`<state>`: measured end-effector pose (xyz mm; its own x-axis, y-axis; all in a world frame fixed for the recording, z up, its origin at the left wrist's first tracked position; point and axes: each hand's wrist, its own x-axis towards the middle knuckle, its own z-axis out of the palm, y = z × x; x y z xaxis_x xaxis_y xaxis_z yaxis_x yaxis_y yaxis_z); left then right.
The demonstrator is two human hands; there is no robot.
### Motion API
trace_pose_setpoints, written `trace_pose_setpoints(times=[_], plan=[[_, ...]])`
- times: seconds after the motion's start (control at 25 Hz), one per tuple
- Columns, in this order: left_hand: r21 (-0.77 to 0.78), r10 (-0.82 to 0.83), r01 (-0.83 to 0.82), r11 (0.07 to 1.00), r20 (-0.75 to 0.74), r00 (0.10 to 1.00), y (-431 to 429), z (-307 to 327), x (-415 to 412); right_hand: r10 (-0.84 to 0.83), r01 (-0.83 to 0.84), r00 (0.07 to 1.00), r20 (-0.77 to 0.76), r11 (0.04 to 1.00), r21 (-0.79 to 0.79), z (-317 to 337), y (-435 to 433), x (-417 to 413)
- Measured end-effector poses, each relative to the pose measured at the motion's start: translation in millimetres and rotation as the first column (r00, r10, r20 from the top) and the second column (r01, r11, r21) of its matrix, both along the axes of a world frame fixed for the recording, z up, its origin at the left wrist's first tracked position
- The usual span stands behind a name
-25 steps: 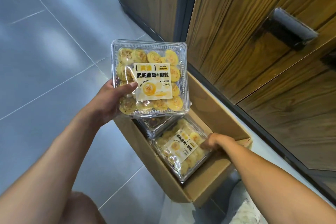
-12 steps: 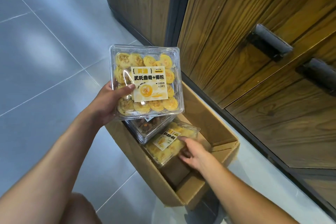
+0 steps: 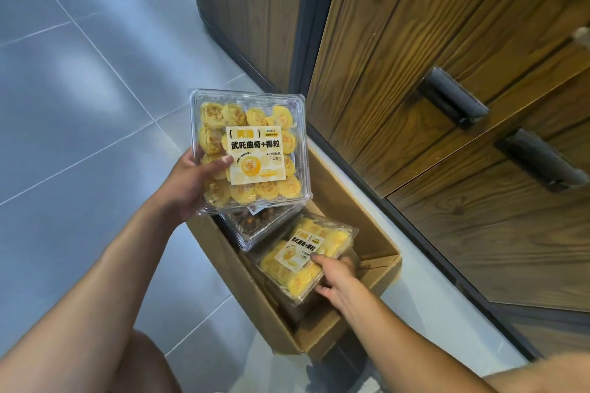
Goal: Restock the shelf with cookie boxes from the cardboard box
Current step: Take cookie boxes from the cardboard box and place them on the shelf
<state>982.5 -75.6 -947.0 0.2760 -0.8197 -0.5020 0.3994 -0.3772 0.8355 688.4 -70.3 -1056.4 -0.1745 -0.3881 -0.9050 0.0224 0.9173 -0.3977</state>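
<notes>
The left hand (image 3: 188,183) grips a clear cookie box (image 3: 250,148) by its left edge, thumb laid across the lid beside the label, fingers hidden under the base. The box is held face up above the far left corner of the open cardboard box (image 3: 346,198), its near edge overlapping a second clear box of darker cookies (image 3: 255,223) that leans tilted inside the carton. The right hand (image 3: 335,274) reaches into the carton and grasps a third cookie box (image 3: 303,252) at its near right corner, thumb on the lid, fingers curled beneath; this box is tilted, its right side raised. To its right the inside of the carton lies bare down to the right wall. The carton sits on grey floor tiles (image 3: 79,105), its right wall near the dark base strip of a wooden cabinet (image 3: 447,25) with black handles (image 3: 453,99). Open floor spreads wide to the left and far.
</notes>
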Motion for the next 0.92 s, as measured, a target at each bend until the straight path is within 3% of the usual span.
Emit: trace_pose_setpoints(times=[0.28,0.44,0.68,0.92], plan=[[0.116,0.126,-0.129,0.985,0.032,0.992,35.7,134.6,-7.5,0.052,-0.053,0.999,0.014,0.998,0.031,157.4,-5.6,-30.5],[0.148,0.138,-0.142,0.979,0.034,0.99,56.3,252.5,6.3,0.111,-0.111,0.99,0.084,0.994,0.002,289.2,-15.5,-39.2],[0.142,0.088,-0.096,0.985,0.062,0.994,90.2,432.0,42.6,0.283,-0.25,0.941,0.186,0.951,-0.184,492.6,-38.2,-38.9],[0.09,0.034,-0.035,0.995,0.007,0.999,123.7,568.6,77.2,0.268,-0.131,0.9,0.344,0.919,-0.373,664.6,-44.9,-33.2]])
